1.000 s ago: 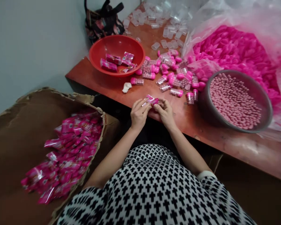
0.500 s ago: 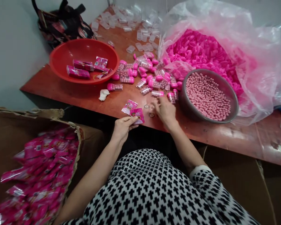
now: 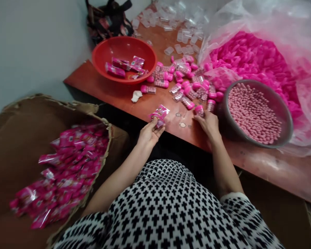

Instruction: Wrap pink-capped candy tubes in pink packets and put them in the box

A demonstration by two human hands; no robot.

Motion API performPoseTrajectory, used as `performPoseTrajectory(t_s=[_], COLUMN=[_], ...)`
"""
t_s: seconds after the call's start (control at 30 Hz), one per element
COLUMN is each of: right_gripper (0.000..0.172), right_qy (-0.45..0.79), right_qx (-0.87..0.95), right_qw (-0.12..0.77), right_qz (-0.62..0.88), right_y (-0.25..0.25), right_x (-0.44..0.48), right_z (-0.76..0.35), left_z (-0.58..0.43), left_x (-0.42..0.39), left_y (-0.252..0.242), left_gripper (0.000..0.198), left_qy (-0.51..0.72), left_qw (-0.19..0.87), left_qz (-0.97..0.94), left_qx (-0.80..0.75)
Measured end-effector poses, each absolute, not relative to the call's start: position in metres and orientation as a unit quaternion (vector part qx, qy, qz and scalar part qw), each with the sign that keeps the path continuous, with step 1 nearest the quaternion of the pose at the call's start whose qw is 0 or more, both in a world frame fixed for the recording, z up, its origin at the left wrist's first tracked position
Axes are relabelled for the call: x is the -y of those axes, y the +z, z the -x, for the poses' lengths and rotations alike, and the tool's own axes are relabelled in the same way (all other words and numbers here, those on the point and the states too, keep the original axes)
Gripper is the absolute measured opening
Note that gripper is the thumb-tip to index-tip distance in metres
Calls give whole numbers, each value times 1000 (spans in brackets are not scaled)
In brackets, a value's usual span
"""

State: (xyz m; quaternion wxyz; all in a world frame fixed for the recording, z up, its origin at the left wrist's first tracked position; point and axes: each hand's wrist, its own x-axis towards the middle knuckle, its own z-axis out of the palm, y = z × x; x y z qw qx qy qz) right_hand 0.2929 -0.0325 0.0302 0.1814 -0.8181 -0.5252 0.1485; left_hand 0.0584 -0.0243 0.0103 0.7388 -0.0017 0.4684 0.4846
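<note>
At the front edge of the reddish-brown table (image 3: 114,93), my left hand (image 3: 149,134) pinches a glossy pink packet (image 3: 161,111); my right hand (image 3: 209,123) is at a clear, pink-capped bottle of beads (image 3: 199,111). Whether gripping, cannot tell.

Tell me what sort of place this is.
Probably a small packing workshop: a gray bowl holds many pink pellets, filled tubes lie on the table, and a cardboard box holds pink packets.

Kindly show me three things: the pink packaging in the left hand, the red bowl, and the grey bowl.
Pink packaging (image 3: 160,112): head view, on its upper part.
Red bowl (image 3: 123,48): head view, on its inner back wall.
Grey bowl (image 3: 225,122): head view, on its outer left wall.
</note>
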Motion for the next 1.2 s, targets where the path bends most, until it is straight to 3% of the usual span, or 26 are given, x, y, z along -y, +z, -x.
performPoseTrajectory(t_s=[0.1, 0.17, 0.23, 0.57, 0.9, 1.2], right_gripper=[36, 36, 34, 31, 32, 28], right_qy=[338, 462, 500, 444, 516, 468], right_qx=[494, 485, 483, 493, 459, 467], right_qw=[350, 380, 387, 395, 432, 471], right_qz=[720, 638, 605, 635, 580, 584], right_y=[27, 26, 25, 13, 9, 3], right_x=[58, 78, 92, 93, 90, 88], right_z=[-257, -226, -200, -176, -174, -177], left_z=[-59, -61, -62, -70, -68, -64], left_x=[25, 26, 28, 35, 35, 33], left_y=[12, 12, 12, 18, 19, 15], left_gripper=[12, 13, 13, 19, 39, 30], left_qy=[496, 504, 510, 531, 535, 480], left_qw=[739, 744, 753, 752, 742, 739], left_qz=[37, 44, 44, 1, -176, -284], left_qx=[-454, -436, -415, -390, -364, -378])
